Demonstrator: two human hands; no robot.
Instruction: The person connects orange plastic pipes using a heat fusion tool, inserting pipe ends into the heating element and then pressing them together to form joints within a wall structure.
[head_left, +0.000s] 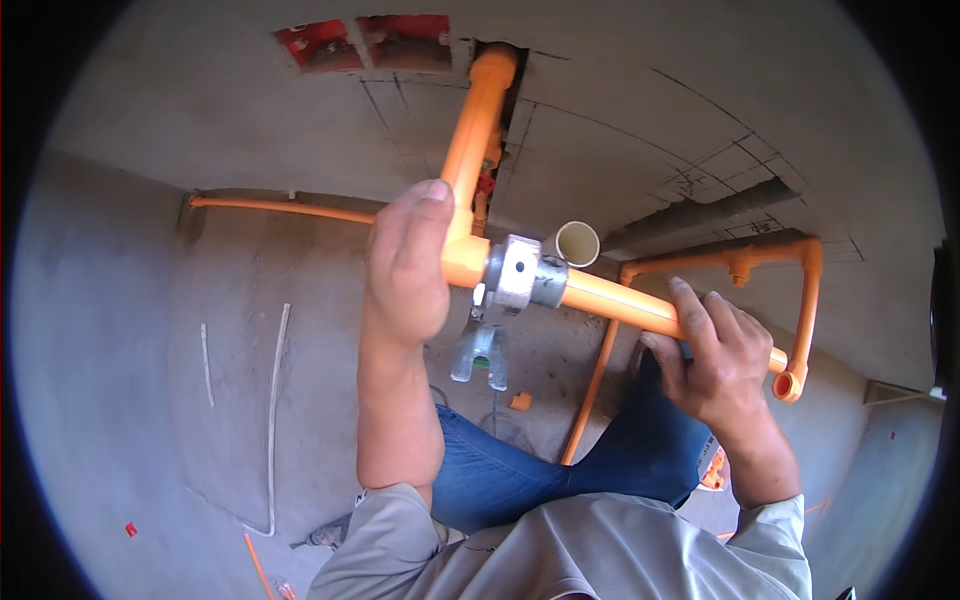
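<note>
My left hand (408,262) is closed around an orange plastic pipe (474,130) near the elbow fitting (464,260) at its lower end. My right hand (722,352) grips a second orange pipe (622,304), fingers over the top and thumb beneath. Between the elbow and this pipe sits a metal pipe-fusion heating tool (518,268) with a round grey die on each side. The elbow meets the left die and the pipe's end meets the right one; how deep they go is hidden. A forked metal bracket (482,354) hangs below the tool.
A white upright pipe (577,243) stands behind the tool. Orange piping (725,260) runs along the right wall, with an open elbow (788,386) near my right hand. Red boxes (405,42) are set in the wall. A small orange fitting (520,401) lies on the floor.
</note>
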